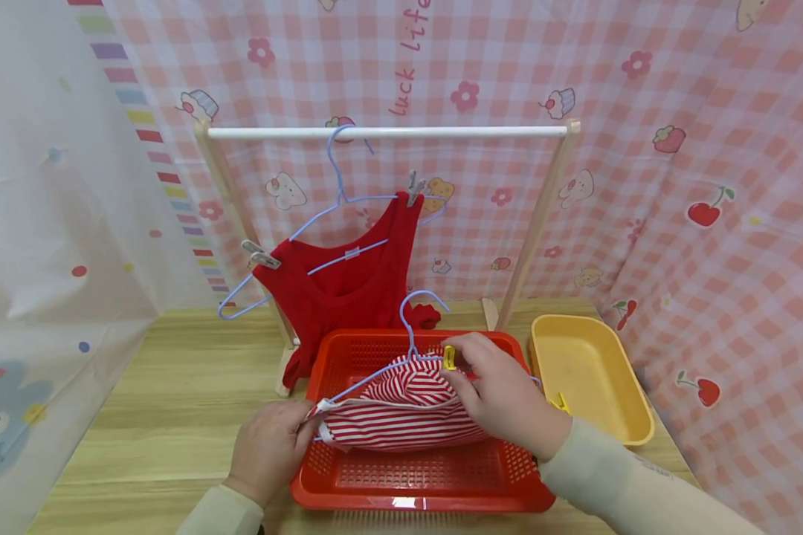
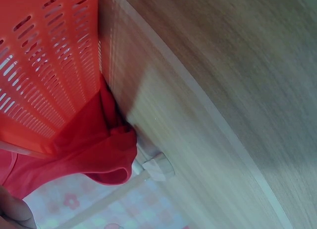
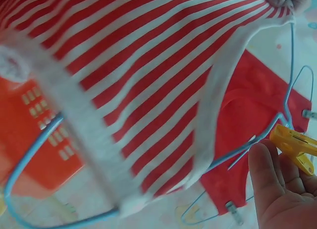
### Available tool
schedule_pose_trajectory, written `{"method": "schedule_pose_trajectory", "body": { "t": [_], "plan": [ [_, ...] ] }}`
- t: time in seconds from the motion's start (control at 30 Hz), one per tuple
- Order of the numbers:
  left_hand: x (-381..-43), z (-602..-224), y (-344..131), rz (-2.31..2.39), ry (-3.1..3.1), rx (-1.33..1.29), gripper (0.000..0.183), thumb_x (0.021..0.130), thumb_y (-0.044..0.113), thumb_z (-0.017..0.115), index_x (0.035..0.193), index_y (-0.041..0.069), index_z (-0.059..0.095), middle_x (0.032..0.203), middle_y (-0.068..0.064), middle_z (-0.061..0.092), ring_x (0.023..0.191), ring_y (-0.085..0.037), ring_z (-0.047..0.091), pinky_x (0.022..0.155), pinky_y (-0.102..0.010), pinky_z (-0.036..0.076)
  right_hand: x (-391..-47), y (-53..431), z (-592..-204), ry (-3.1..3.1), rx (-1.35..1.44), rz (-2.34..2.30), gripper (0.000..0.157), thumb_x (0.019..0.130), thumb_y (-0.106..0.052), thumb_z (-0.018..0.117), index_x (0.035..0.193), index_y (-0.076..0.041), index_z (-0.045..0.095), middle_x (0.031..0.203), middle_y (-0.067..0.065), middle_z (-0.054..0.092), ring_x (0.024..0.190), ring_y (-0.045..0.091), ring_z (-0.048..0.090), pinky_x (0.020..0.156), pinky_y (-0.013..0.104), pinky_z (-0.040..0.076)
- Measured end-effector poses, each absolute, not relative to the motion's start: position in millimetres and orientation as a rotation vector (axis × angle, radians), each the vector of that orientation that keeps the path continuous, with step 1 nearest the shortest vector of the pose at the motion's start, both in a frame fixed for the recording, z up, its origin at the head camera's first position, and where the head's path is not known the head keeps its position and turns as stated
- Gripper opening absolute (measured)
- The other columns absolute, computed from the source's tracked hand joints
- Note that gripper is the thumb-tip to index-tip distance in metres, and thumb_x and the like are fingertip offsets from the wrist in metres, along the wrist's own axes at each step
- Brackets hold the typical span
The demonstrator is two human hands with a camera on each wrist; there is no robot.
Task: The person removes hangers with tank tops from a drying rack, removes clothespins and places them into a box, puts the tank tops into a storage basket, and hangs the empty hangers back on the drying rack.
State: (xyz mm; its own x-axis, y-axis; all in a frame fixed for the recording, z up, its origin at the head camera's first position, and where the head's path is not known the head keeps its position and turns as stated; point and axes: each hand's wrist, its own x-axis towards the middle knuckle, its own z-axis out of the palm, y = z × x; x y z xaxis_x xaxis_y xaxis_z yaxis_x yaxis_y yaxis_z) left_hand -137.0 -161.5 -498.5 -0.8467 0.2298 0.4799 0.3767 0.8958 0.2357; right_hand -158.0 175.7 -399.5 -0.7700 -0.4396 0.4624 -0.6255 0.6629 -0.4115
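Observation:
A red-and-white striped sleeveless garment point(image 1: 401, 427) lies over the red basket, on a light-blue hanger point(image 1: 407, 319). My left hand point(image 1: 268, 446) pinches the garment's left shoulder strap together with the hanger's left arm. Between thumb and fingers, my right hand point(image 1: 502, 394) holds a yellow clothespin point(image 1: 449, 357) beside the hanger's right arm, close to its neck. In the right wrist view the same clothespin point(image 3: 296, 147) sits in my fingers, next to the hanger wire. The left wrist view shows only a little of the left hand point(image 2: 17, 209) at its edge.
Behind the red basket point(image 1: 421, 501), a red tank top point(image 1: 348, 305) hangs on a second blue hanger with two grey clothespins, from the rack's white bar point(image 1: 442, 133). At right stands a yellow tray point(image 1: 602, 371) with another yellow clothespin point(image 1: 560, 403) at its near left side.

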Motion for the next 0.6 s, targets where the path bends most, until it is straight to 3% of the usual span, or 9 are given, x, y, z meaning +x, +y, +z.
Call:
{"method": "schedule_pose_trajectory", "body": {
  "t": [0.6],
  "plan": [
    [-137.4,-497.8,-161.3,-0.452,-2.642,-0.424,0.012,0.091,0.024,0.082,0.086,0.022,0.071,0.088,0.000,0.079,0.082,-0.023,0.073,0.076,-0.044,0.060,-168.4,246.5,-405.0,-2.664,0.494,0.681,0.041,0.101,-0.005,0.066,0.139,0.006,0.055,0.108,0.014,0.063,0.091,0.024,0.061,0.080,0.047,0.059]
  ]
}}
